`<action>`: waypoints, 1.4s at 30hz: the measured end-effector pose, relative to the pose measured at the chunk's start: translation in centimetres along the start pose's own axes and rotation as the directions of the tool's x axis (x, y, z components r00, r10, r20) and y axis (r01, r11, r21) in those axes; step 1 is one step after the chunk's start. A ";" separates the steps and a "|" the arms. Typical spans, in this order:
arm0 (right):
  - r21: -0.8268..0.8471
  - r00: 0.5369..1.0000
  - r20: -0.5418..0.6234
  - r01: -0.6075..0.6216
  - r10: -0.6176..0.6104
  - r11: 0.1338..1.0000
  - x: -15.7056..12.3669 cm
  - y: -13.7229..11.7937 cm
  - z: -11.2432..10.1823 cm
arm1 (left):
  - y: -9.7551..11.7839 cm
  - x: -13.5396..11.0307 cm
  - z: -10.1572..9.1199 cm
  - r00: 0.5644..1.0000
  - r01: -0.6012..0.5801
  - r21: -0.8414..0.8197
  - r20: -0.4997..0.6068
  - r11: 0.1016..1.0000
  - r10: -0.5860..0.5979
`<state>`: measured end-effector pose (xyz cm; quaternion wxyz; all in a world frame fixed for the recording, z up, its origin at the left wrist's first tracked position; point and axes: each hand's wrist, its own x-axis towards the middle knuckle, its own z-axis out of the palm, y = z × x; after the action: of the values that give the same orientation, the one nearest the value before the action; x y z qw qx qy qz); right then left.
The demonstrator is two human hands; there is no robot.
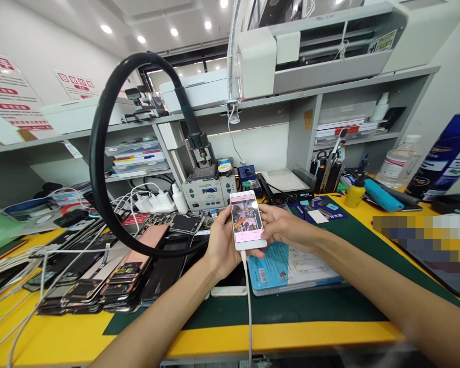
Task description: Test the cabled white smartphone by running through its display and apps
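Observation:
A white smartphone (pixel 246 220) with a lit screen is held upright above the green mat (pixel 329 301). My left hand (pixel 222 245) wraps round its left side and bottom. My right hand (pixel 281 225) grips its right edge, thumb by the screen. A white cable (pixel 249 306) hangs from the phone's bottom over the bench's front edge. Below the phone lie a blue card (pixel 287 271) and another white phone (pixel 229 291), partly hidden by my hands.
Several dismantled phones and screens (pixel 111 271) pile up at left on the yellow bench (pixel 61 337). A black ring hose (pixel 99 153) arches over them. A soldering station (pixel 208 191), tool holder (pixel 329 174), yellow bottle (pixel 354 194) and clear bottle (pixel 400 161) stand behind. Shelves rise behind.

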<state>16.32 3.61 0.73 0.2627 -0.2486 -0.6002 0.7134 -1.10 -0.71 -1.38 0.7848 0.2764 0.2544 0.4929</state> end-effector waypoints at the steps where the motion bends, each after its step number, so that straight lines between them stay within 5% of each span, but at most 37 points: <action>1: 0.002 1.000 0.003 0.004 -0.004 1.000 0.0 0.1 -0.1 | 0.0 0.0 0.1 1.000 -0.002 0.005 -0.001 1.000 0.002; 42: -0.067 0.999 0.035 0.020 -0.018 0.998 0.0 0.4 -0.1 | -0.2 -0.2 0.4 0.999 -0.012 -0.002 -0.031 1.000 0.012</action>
<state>16.31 3.66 0.36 0.2507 -0.2393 -0.6305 0.6945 -0.80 -1.00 -1.22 0.7782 0.2696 0.2644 0.5019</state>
